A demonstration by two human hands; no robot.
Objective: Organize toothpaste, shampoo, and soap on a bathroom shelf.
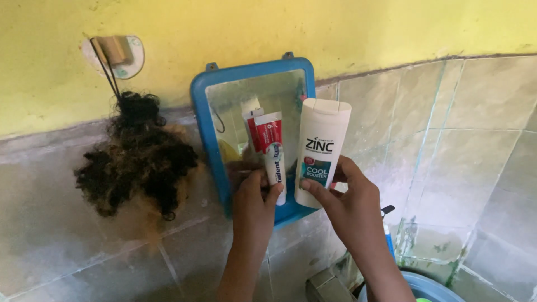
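Note:
My left hand [254, 204] holds a red and white toothpaste tube [272, 151] upright in front of a blue-framed mirror [208, 134] that leans on the tiled wall. My right hand [351, 202] grips a white shampoo bottle [321, 146], cap end up, just to the right of the tube and over the mirror's right edge. The tube's reflection shows in the mirror glass behind it. Both forearms reach up from the bottom of the view.
A clump of dark curly hair [137, 159] hangs from a hook [114, 53] on the yellow wall, left of the mirror. Grey wall tiles [475, 140] fill the right side. A blue basin rim [433, 285] and a blue-handled toothbrush [389, 237] sit at the bottom right.

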